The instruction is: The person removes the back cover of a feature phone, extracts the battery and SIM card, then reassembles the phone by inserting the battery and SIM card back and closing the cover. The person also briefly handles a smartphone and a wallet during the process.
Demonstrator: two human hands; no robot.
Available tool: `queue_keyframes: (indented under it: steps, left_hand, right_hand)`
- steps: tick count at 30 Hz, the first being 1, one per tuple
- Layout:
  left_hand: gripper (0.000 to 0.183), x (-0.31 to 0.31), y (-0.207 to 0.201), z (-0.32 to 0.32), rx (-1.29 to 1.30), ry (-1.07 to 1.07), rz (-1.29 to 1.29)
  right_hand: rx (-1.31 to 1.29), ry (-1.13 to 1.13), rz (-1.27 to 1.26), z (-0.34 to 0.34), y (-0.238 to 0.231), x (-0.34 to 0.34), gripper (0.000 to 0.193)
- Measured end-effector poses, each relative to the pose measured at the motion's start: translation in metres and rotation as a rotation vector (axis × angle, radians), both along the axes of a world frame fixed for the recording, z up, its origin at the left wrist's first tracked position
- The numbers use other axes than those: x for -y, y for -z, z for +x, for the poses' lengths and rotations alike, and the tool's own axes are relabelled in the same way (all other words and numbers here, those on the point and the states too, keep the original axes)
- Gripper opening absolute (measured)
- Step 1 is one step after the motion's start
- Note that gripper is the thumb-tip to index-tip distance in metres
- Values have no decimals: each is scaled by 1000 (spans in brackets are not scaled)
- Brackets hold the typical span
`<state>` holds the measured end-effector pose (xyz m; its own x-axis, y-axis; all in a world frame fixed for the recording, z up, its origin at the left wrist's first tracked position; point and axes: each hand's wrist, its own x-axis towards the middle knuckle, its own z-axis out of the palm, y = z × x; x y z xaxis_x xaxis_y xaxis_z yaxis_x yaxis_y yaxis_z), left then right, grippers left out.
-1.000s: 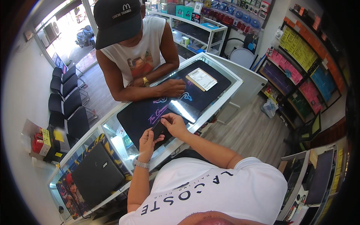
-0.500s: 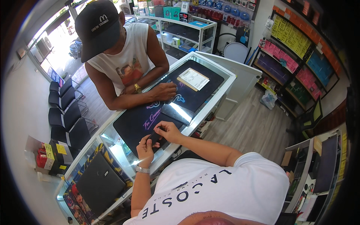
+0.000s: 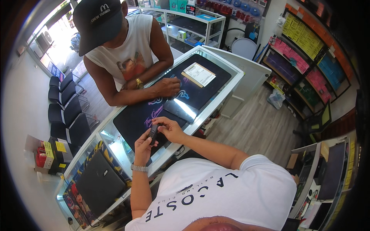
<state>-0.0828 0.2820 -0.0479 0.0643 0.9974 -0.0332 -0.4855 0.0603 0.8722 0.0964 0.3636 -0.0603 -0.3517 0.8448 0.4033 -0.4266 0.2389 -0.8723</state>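
My left hand is closed around the lower end of a small dark handheld device, with what look like small keys on its face. Its upper end is pinched by the fingers of my right hand. Both hands are over the near edge of a black printed mat on the glass counter. Just beyond my right hand lies a flat, glossy dark tablet, reflecting a bright strip of light. Farther back on the mat is a pad of printed paper slips.
Across the counter, a person in a black cap leans with forearms on the mat. A closed black laptop is at the left. Black chairs line the left wall; a white display shelf is behind.
The device has been tipped more upright, so its keyed face shows. My hands have moved slightly up and left. The other person stays leaning on the mat.
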Motion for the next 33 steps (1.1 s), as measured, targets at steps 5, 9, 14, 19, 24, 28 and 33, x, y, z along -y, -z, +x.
queue_keyframes:
  steps: [5,9,14,19,24,28,33]
  left_hand:
    - [50,-1,-10,23,-257,-108,84]
    - [36,-1,29,3,-42,-86,-54]
    - [35,-1,36,3,-171,-221,-24]
    - [34,-1,33,5,-193,-268,19]
    - [35,0,24,8,-360,-271,23]
    - [34,5,22,16,-413,-274,69]
    - [29,8,25,14,-473,-273,85]
  right_hand:
    - [92,-115,-265,2,11,-6,47]
    - [209,-102,-202,1,13,-4,43]
    - [157,-197,-224,0,10,1,43]
    - [214,-317,-198,1,12,-1,42]
    - [271,-290,-205,3,18,-3,31]
    - [276,-191,-208,0,25,0,21]
    - [257,-121,-139,-4,22,4,20]
